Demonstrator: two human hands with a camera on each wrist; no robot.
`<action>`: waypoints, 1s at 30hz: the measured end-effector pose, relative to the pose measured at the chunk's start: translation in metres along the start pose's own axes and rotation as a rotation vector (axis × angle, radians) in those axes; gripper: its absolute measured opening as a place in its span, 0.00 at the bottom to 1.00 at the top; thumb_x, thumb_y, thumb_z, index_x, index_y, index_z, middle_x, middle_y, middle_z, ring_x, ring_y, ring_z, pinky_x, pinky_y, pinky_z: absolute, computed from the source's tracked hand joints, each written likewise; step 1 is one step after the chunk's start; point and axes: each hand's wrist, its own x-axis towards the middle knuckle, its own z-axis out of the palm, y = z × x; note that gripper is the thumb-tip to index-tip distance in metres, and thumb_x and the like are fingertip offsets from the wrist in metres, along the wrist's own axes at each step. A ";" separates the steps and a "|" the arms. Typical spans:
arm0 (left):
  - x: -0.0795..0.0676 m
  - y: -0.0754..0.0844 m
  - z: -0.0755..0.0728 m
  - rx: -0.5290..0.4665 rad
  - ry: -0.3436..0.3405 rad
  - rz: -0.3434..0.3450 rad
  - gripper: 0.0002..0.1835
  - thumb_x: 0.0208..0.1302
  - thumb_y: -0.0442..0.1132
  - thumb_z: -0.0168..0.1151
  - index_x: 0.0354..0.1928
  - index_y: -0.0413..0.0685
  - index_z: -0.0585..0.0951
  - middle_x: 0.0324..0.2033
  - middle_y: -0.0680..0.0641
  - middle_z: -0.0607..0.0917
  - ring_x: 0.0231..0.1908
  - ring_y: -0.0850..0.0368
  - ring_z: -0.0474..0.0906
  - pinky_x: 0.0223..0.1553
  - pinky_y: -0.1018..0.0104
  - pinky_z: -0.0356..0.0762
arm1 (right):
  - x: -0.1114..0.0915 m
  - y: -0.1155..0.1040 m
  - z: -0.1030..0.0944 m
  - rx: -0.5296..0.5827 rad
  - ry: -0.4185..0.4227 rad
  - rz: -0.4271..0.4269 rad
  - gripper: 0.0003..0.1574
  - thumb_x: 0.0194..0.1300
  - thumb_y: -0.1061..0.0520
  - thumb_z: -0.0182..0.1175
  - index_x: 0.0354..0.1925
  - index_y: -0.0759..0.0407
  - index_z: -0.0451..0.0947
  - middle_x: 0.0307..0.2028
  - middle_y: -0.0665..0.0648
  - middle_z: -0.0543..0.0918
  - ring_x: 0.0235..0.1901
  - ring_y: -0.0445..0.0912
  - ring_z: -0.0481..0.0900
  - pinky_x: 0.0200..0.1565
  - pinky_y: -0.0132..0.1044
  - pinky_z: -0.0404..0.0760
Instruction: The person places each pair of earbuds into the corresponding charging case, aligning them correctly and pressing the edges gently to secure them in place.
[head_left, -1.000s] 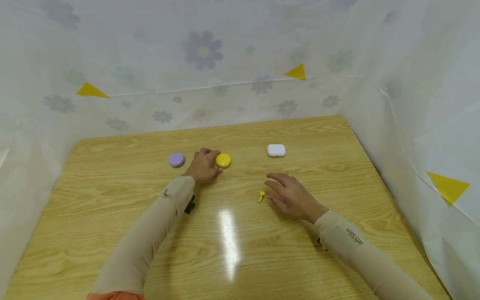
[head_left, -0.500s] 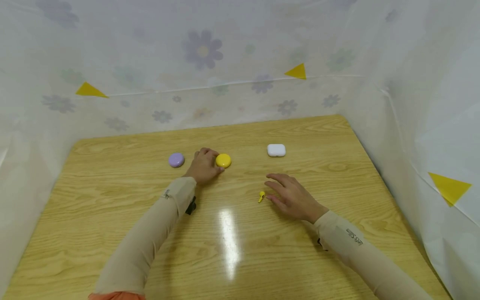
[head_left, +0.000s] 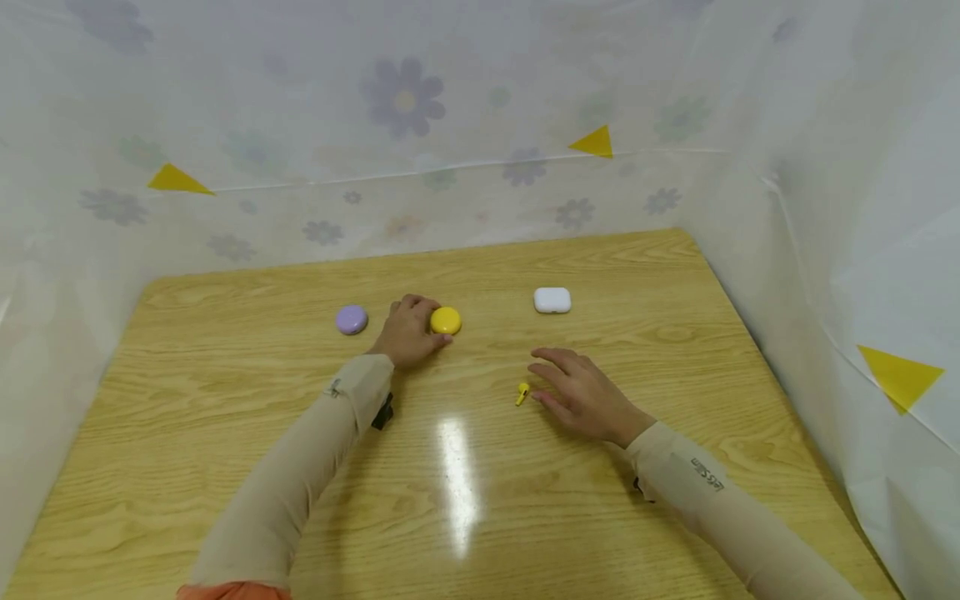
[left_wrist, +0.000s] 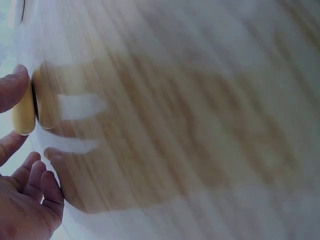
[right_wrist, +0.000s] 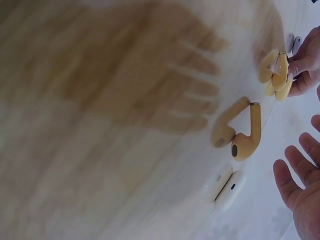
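Note:
My left hand (head_left: 408, 332) pinches a small round yellow case (head_left: 446, 321) between thumb and index finger; the case sits on the wooden table. The left wrist view shows the yellow case (left_wrist: 23, 112) edge-on, with the thumb at one side and a fingertip at the other. My right hand (head_left: 585, 396) hovers low over the table, its fingers spread and holding nothing. A yellow earbud (head_left: 522, 394) lies just left of its thumb. In the right wrist view a second, nearer yellow earbud (right_wrist: 248, 135) appears, which the head view does not show, apparently beneath the right hand.
A round purple case (head_left: 352, 319) lies left of the left hand. Behind the right hand is a white earbud case (head_left: 552, 301). The glossy wooden table (head_left: 225, 400) ends at a pale flowered curtain (head_left: 465, 192) at the back and sides.
My left thumb has closed in slightly against the near edge of the yellow case. The right hand and the earbud in the head view stay practically where they were.

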 end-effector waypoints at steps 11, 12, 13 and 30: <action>-0.014 0.004 -0.008 -0.048 0.105 0.035 0.32 0.58 0.52 0.66 0.60 0.44 0.71 0.63 0.41 0.68 0.62 0.42 0.61 0.62 0.47 0.64 | 0.004 0.002 -0.002 -0.013 0.030 -0.023 0.25 0.56 0.54 0.68 0.50 0.64 0.77 0.52 0.66 0.79 0.50 0.57 0.79 0.44 0.53 0.80; -0.016 0.005 -0.009 -0.052 0.119 0.044 0.32 0.57 0.52 0.67 0.59 0.44 0.71 0.63 0.41 0.68 0.62 0.42 0.61 0.62 0.47 0.64 | 0.005 0.002 -0.003 -0.014 0.030 -0.024 0.25 0.57 0.54 0.67 0.50 0.64 0.77 0.52 0.66 0.79 0.50 0.57 0.79 0.44 0.53 0.80; -0.019 0.007 -0.010 -0.058 0.132 0.055 0.31 0.57 0.52 0.67 0.59 0.44 0.71 0.63 0.41 0.68 0.62 0.42 0.61 0.62 0.47 0.64 | 0.005 0.001 -0.003 -0.015 0.027 -0.024 0.25 0.57 0.54 0.68 0.50 0.64 0.77 0.52 0.66 0.79 0.50 0.57 0.79 0.44 0.53 0.80; -0.060 0.031 -0.014 -0.139 0.369 0.214 0.29 0.46 0.43 0.77 0.49 0.41 0.75 0.56 0.40 0.73 0.56 0.42 0.66 0.59 0.49 0.63 | 0.011 -0.003 -0.006 0.004 0.001 -0.020 0.26 0.56 0.55 0.68 0.52 0.65 0.77 0.54 0.66 0.78 0.53 0.58 0.78 0.48 0.55 0.79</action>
